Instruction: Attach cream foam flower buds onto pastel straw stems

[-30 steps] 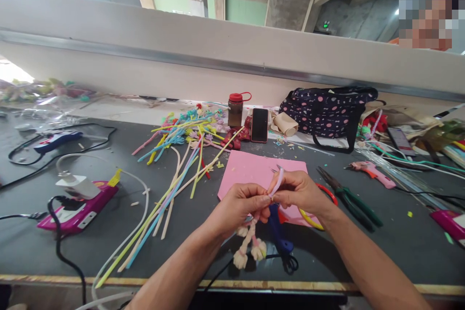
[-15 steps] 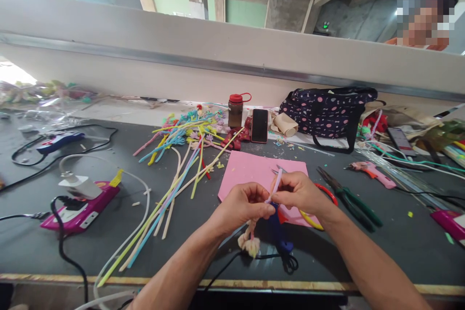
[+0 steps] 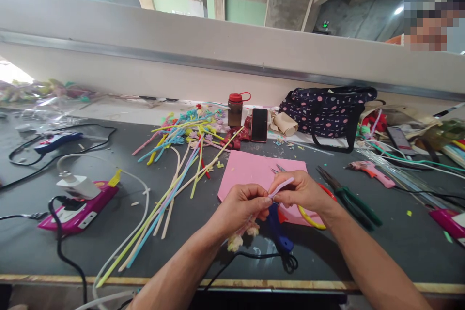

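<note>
Both hands meet over the front edge of a pink sheet (image 3: 243, 169). My right hand (image 3: 300, 191) pinches a lilac pipe cleaner (image 3: 283, 186), whose free end points up to the right. My left hand (image 3: 247, 203) is closed at the strip's lower end, fingertips against those of the right. Below the left palm hangs a cream fuzzy piece (image 3: 236, 242) with a pinkish stem, partly hidden by the fingers. Under the hands lies a blue-handled tool (image 3: 279, 232) with a black cord. Scissors with red and yellow handles (image 3: 308, 218) lie partly behind my right hand.
Green-handled pliers (image 3: 350, 198) and a pink glue gun (image 3: 374, 174) lie to the right. Loose pipe cleaners (image 3: 163, 203) spread on the left, beside a magenta power strip (image 3: 80, 208) with cables. Behind stand a bottle (image 3: 235, 111), a phone (image 3: 259, 125) and a dark patterned bag (image 3: 327, 114).
The lilac strip's free end has tipped from nearly upright over to the right. The cream piece under my left hand has swung left and up. Both hands stay almost in place.
</note>
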Demonstrator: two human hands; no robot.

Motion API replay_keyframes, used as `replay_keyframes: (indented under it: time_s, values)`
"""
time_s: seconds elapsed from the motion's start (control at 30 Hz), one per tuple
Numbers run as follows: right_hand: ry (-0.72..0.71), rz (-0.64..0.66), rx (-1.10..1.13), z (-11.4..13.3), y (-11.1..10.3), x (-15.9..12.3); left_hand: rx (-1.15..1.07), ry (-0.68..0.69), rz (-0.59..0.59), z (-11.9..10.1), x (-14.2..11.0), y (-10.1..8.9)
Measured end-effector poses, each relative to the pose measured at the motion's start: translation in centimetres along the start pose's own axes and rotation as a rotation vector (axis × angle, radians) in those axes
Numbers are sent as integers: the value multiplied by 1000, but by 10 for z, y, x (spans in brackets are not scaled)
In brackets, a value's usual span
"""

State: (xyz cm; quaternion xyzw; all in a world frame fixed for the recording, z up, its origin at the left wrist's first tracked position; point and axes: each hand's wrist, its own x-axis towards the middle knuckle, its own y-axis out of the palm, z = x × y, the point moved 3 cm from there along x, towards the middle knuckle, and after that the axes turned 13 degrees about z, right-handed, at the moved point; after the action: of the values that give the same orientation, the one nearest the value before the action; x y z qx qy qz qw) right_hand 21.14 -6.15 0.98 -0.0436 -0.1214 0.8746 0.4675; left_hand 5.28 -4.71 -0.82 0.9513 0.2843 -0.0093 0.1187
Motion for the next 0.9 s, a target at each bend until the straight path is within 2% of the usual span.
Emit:
replay_keyframes:
  time_s: [0.1, 0.23, 0.3, 0.47, 0.63, 0.8, 0.9]
  values:
    - [-16, 30, -5, 3, 1, -1, -37, 17, 76, 1, 0, 1]
    - [-46, 47, -58, 8, 3, -3, -151, -55, 242, 7, 0, 3]
    - [-29, 21, -99, 8, 3, -3, -153, -79, 263, 7, 0, 3]
    - [77, -45, -42, 2, 4, -2, -59, -69, 124, 4, 0, 1]
    - [67, -54, -29, 2, 5, 0, -20, 5, 24, 7, 3, -1]
    - [21, 12, 25, 1, 3, 0, -91, -16, -15, 7, 3, 0]
    - [-25, 26, 33, -1, 1, -1, -126, -16, 6, 4, 2, 2]
